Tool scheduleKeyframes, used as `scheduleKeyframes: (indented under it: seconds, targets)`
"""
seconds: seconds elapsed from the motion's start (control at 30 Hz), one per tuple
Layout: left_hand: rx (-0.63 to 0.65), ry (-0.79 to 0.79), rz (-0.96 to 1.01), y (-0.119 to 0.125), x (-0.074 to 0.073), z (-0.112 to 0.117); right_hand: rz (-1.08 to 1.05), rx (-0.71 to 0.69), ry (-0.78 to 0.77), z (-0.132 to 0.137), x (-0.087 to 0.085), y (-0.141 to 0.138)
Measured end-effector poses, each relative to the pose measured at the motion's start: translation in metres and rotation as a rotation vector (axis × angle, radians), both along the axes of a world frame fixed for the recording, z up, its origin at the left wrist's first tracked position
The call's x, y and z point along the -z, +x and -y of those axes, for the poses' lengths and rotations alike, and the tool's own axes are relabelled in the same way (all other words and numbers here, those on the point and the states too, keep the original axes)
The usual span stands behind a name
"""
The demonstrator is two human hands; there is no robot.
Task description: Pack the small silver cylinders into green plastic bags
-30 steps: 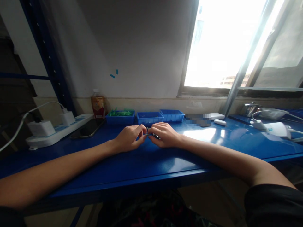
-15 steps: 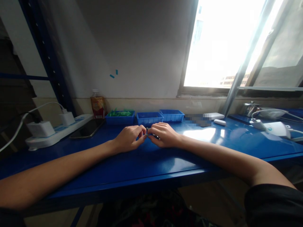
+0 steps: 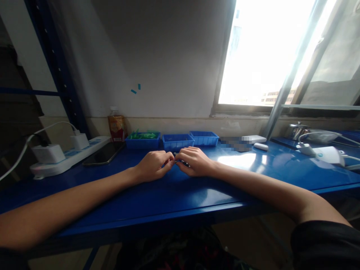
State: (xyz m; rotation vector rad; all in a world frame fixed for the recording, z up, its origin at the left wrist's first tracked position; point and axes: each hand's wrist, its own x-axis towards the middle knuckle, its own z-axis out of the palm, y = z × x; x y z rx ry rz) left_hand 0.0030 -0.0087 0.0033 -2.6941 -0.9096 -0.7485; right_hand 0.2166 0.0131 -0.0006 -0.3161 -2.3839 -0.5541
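Over the middle of the blue table (image 3: 174, 198), my two hands meet fingertip to fingertip. My left hand (image 3: 154, 165) is closed in a pinch, thumb against forefinger; what it pinches, if anything, is too small to name. Curled beside it, my right hand (image 3: 195, 161) grips a small dark object with light, shiny spots (image 3: 185, 163), mostly hidden under the fingers. Just behind the hands stand three blue bins: the left bin (image 3: 143, 143) holds bright green pieces (image 3: 143, 135), the middle bin (image 3: 178, 141) is nearest my fingers, and the right bin (image 3: 204, 138) sits slightly farther back.
At the left lie a white power strip (image 3: 70, 157) with plugged-in chargers and a dark phone (image 3: 104, 153). A drink bottle (image 3: 117, 127) stands by the wall. Toward the right are a white case (image 3: 261, 146), a white plug adapter (image 3: 329, 154) and a metal pot (image 3: 298, 129).
My left fingertips have closed slightly and shifted a little toward my right hand. The right hand stays nearly still around the small dark object.
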Motion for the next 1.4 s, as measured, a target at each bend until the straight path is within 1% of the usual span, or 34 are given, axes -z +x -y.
scheduleKeyframes:
  seconds: [0.3,0.5,0.67,0.83,1.0,1.13,1.2,1.27,1.33,1.4]
  targets:
    - [0.0,-0.009,-0.004,-0.001,0.001,-0.001,-0.006,0.001,0.012,0.002,-0.001,-0.001]
    - [0.008,-0.018,0.071,-0.001,0.001,0.001,-0.034,0.013,0.025,0.001,-0.001,-0.001]
    - [0.035,0.023,0.094,0.0,0.002,0.003,-0.058,0.024,0.041,0.0,-0.001,-0.001]
    - [0.02,0.047,0.099,0.0,0.003,0.001,-0.059,0.033,0.012,-0.001,0.0,-0.001]
    - [-0.01,-0.046,0.147,-0.001,0.004,-0.002,-0.072,0.034,-0.011,-0.001,0.001,0.0]
    - [0.016,-0.118,0.139,-0.001,0.003,-0.002,-0.046,0.037,0.056,-0.001,0.0,0.0]
    - [0.007,-0.143,0.118,-0.001,0.002,-0.001,-0.048,0.027,0.099,-0.001,-0.004,0.001]
    - [-0.014,-0.17,0.093,0.0,0.002,-0.001,-0.099,0.001,0.15,-0.001,-0.012,0.005]
    - [-0.028,-0.188,0.075,0.001,0.001,-0.002,-0.219,-0.009,0.205,-0.005,-0.024,0.012]
    - [-0.014,-0.191,0.054,0.001,0.001,-0.003,-0.371,0.051,0.237,-0.015,-0.038,0.024]
